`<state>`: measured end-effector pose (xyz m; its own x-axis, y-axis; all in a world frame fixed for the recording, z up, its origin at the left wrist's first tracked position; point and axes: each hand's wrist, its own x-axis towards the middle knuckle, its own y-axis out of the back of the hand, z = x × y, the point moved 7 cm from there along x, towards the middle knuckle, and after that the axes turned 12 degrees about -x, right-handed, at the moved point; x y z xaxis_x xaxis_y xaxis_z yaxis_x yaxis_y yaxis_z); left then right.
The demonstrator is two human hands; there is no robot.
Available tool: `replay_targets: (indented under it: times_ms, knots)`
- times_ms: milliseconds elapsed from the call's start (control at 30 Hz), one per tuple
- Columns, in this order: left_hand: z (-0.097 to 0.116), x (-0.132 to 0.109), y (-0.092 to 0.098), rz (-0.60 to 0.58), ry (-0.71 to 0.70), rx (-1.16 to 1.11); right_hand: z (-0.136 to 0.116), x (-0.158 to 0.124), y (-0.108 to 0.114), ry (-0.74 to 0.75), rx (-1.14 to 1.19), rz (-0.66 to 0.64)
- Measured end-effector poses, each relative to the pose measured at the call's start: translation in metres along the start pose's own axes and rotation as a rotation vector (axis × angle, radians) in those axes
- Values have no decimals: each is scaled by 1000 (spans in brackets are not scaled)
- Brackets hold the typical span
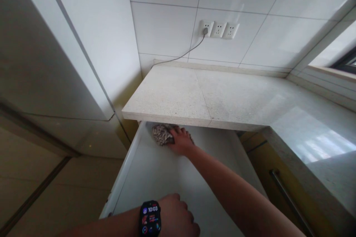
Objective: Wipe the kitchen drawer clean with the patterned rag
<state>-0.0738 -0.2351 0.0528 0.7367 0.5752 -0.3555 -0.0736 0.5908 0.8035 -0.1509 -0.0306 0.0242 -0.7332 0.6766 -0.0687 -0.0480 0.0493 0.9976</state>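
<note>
A white drawer [130,155] stands pulled out below a speckled stone countertop [194,96]. My right hand [180,141] reaches to the drawer's far end and presses a mottled brown-grey cloth [161,134] onto the drawer floor, fingers closed over the cloth. My left hand [178,218], with a black smartwatch [150,217] on the wrist, rests at the drawer's near edge with its fingers curled over; what they grip, if anything, is hidden.
A tall pale cabinet [50,63] stands at the left. Three wall sockets [218,29] sit on the tiled wall, one with a grey cable [183,52] plugged in. Another counter [314,137] runs along the right under a window, with a bar-handled cupboard front [289,200] below.
</note>
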Motion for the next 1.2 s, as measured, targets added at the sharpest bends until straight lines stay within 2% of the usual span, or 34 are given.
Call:
replay_targets:
  times_ms: [67,133,200,267,333,367,467,500,567,600,667,800,900,967,1067,1133,1200]
  knots:
    - [-5,4,-8,-29,25,7,-51,-21,-4,284,39,31]
    - [-9,8,-16,-41,30,20,-88,-47,-8,534,61,44]
    - [-12,10,-24,-60,19,19,-102,-68,-11,677,68,47]
    - [-14,10,-32,-91,6,2,-94,-74,-12,706,65,44]
    - [-15,9,-35,-73,-3,-31,-67,-63,-10,617,53,46]
    - [-15,7,-33,-23,-17,-56,-49,-54,-9,524,44,49]
    - [-15,-1,-18,164,-44,-116,12,-23,-4,145,4,48]
    - [-16,-4,-12,190,-37,-110,27,-17,-3,35,-8,43]
    - [-17,-10,-1,174,12,-57,42,-15,-1,-84,-32,37]
    - [-17,-13,5,155,40,-28,40,-19,0,-84,-42,35]
    - [-15,-18,17,124,71,0,20,-35,1,41,-55,34]
    - [-7,-17,23,104,20,43,-48,-100,-2,557,-35,11]
    - [-1,-13,22,158,-61,57,-69,-144,-3,785,-49,5]
    - [3,-14,24,210,-131,8,-61,-155,-2,820,-58,16]
    - [4,-18,36,283,-172,-90,-20,-147,2,756,-37,19]
    - [-1,-21,43,313,-147,-146,23,-130,2,579,-16,10]
    - [-6,-22,44,312,-110,-184,74,-113,0,291,0,8]
